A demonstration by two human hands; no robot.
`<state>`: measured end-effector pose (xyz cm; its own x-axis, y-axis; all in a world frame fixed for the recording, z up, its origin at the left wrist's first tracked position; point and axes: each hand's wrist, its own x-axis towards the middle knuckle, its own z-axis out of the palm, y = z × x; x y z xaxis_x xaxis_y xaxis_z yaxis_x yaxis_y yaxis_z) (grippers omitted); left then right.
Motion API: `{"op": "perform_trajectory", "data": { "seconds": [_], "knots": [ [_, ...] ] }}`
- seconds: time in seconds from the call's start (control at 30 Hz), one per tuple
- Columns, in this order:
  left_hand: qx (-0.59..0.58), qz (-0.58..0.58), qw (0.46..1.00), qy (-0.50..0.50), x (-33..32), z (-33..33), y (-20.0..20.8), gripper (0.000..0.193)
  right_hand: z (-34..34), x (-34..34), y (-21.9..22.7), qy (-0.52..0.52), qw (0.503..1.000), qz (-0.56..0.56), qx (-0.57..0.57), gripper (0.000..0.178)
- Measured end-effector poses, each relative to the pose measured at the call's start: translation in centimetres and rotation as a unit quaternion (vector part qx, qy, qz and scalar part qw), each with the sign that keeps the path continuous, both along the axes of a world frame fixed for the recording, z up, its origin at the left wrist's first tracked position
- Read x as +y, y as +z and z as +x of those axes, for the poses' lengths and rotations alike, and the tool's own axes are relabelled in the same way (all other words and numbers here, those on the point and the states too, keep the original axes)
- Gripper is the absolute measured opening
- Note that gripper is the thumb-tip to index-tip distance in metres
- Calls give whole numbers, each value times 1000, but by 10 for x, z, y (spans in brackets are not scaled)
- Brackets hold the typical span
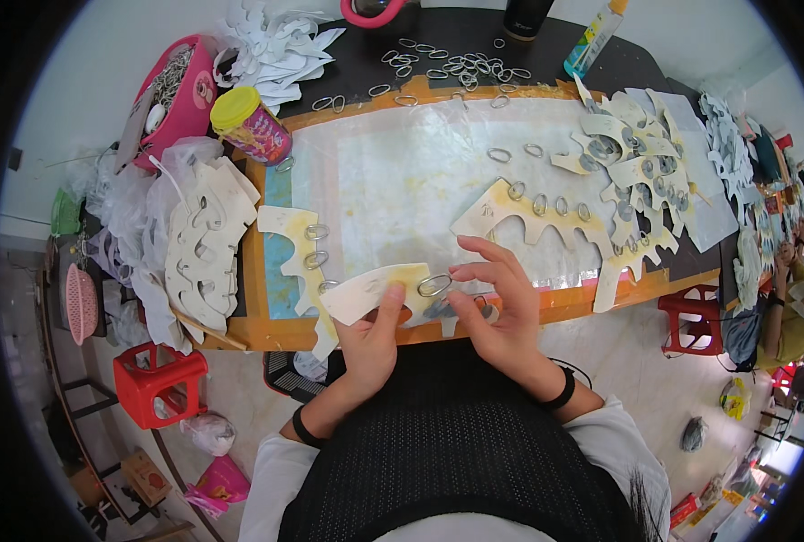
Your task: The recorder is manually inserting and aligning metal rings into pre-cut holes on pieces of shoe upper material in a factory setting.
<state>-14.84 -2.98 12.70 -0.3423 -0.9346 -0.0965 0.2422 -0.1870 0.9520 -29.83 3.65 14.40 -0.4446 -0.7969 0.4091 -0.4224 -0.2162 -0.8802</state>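
My left hand (375, 343) grips a cream scalloped cut-out piece (363, 291) with yellowish smears, its thumb on top near the table's front edge. At the right end of that piece lies an oval metal ring (435, 285). My right hand (501, 312) is beside this ring, thumb and fingers apart, fingertips close to its edge; whether they touch is unclear. To the left lies another cut-out (288, 219) carrying metal rings. Further right, a cut-out (488, 208) has several rings along its scalloped edge.
Loose metal rings (479, 68) are scattered at the back. Finished-looking cut-outs (637, 158) pile up on the right; plain ones (203, 244) stack on the left. A yellow-lidded tub (253, 126), a pink basket (178, 99) and a spray bottle (593, 41) stand around. Red stools (153, 384) flank the table.
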Motion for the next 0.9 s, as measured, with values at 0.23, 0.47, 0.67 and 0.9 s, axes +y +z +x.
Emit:
{"op": "perform_trajectory", "data": {
  "seconds": [0.23, 0.47, 0.67, 0.9],
  "knots": [
    [3, -33, 998, -58, 2, 1, -3, 28, 14, 1, 6, 4, 994, 81, -75, 14],
    [102, -40, 984, -139, 7, 13, 6, 67, -19, 2, 14, 121, 983, 99, -95, 11],
    [-157, -252, 952, -75, 2, 33, 1, 50, -32, -11, 17, 212, 955, 141, 153, 11],
    [-303, -434, 819, -222, -34, -3, -15, 50, -26, -16, -18, 138, 942, 102, 290, 13]
  ]
}}
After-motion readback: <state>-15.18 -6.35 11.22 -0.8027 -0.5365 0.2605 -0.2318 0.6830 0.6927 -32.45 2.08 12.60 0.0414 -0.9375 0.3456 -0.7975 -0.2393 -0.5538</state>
